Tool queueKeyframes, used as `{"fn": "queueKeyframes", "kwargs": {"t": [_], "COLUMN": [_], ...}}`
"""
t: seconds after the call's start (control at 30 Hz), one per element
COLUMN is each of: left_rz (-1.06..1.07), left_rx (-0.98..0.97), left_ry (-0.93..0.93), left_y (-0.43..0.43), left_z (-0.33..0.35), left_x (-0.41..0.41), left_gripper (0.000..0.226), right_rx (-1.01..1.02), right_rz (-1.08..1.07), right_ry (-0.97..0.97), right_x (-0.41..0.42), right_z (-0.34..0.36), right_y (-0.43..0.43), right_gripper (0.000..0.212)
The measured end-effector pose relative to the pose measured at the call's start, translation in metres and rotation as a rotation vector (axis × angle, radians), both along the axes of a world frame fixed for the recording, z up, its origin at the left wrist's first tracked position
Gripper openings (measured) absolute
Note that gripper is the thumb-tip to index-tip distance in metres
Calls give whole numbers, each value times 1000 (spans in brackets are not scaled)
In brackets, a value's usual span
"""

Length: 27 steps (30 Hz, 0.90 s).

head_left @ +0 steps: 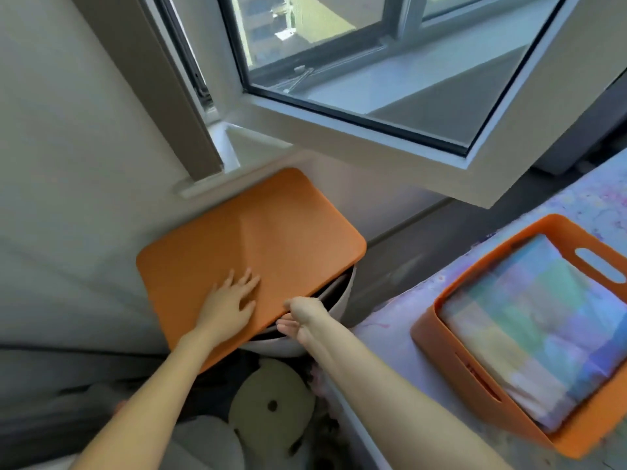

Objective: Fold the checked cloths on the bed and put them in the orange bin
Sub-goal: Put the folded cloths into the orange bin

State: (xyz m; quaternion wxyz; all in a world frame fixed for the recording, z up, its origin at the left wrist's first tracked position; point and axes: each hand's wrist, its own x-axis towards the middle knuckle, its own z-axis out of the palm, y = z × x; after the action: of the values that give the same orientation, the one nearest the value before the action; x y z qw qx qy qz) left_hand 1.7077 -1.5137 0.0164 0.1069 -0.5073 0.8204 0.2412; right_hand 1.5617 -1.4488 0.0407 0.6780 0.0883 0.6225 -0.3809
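Where the bed (390, 334) fills the right side, 1 orange bin (451, 337) sits on its patterned sheet, holding folded checked cloths (536, 334) laid flat inside.

Orange lid (258, 232), 1: lies askew over a white tub (342, 300) left of the bed, under an open window (373, 62).

Hands, 2: left hand (234, 303) spread flat, fingers straight, resting on the lid's top; right hand (302, 317) grips the lid's near edge, fingers curled beneath it.

Bin and lid well apart. Round beige disc (271, 405), 1, in front of the tub.
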Motion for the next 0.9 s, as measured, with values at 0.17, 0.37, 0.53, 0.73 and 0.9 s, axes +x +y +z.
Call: {"fn": "queueKeyframes", "kwargs": {"t": [0.17,0.37,0.53,0.73,0.9], "left_rz": [46,22,-209,-270,42], "left_rx": [71,-24,-105,-148,175], "left_ry": [104,113,103,73,264], "left_y": [-7,-14,-27,-26,17], "left_z": [6,47,94,104,84], "left_x": [10,3,7,-41,-129], "left_gripper": [52,39,33,51,42], "right_rx": [100,-152,-296,-265,-301], "right_rz": [-57,-298,-376,-393,-491], "right_ry": [42,44,-11,-49,164], "right_x": [19,25,-21,-111,-181], "right_z": [10,17,39,72,90], "right_y": [-13,-7,29,128,208], "right_gripper": [18,24,21,11,13]}}
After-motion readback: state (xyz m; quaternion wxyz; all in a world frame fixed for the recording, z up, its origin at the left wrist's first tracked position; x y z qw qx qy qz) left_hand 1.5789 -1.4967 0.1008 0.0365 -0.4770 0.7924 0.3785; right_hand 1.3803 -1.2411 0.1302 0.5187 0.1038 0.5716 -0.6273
